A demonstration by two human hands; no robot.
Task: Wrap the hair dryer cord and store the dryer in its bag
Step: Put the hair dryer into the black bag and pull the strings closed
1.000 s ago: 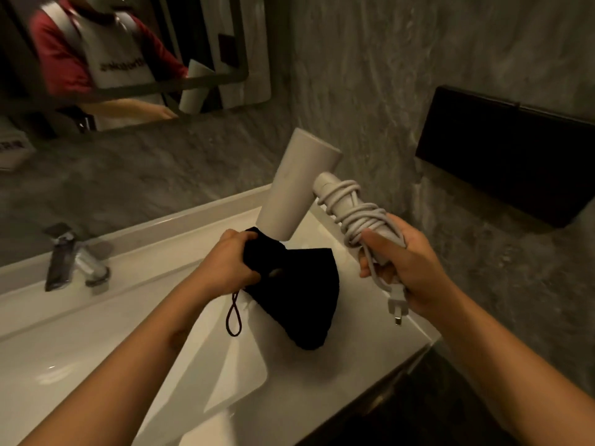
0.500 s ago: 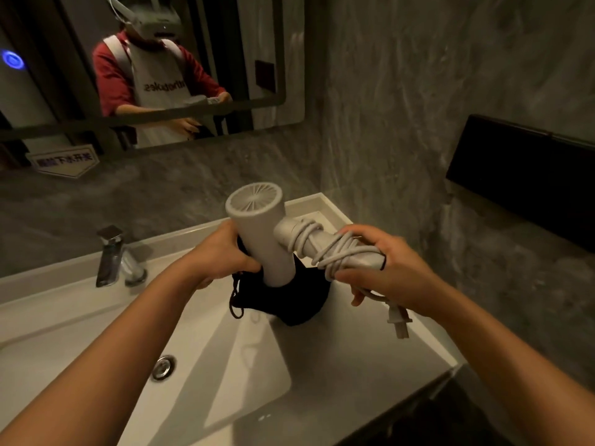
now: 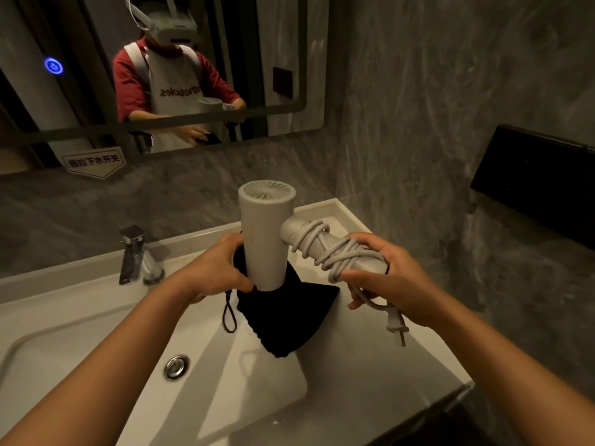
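Change noted: against the frame a second earlier, I found the hair dryer [image 3: 265, 235] had swung from a slant to upright, barrel mouth down and rear grille up, with its lower end now sunk into the black bag [image 3: 286, 312].
Meaning for the task: I judged the wrapping done and the bagging begun; only the barrel tip was inside, and the handle lay wholly outside.
Cord: the cord [image 3: 335, 252] was coiled in loose turns round the handle; the plug [image 3: 396, 326] hung free below my right wrist.
Left hand: my left hand [image 3: 215, 272] was closed on the bag's rim, pinching the cloth against the barrel. The drawstring [image 3: 229, 313] dangled beneath it.
Right hand: my right hand [image 3: 386, 278] was curled round the far end of the handle, fingers half closed over the coils, holding them in place.
Position: dryer and bag were held above the basin [image 3: 96, 365], right of the tap [image 3: 133, 254].
Risk, as judged: the sideways handle may snag on the bag mouth.
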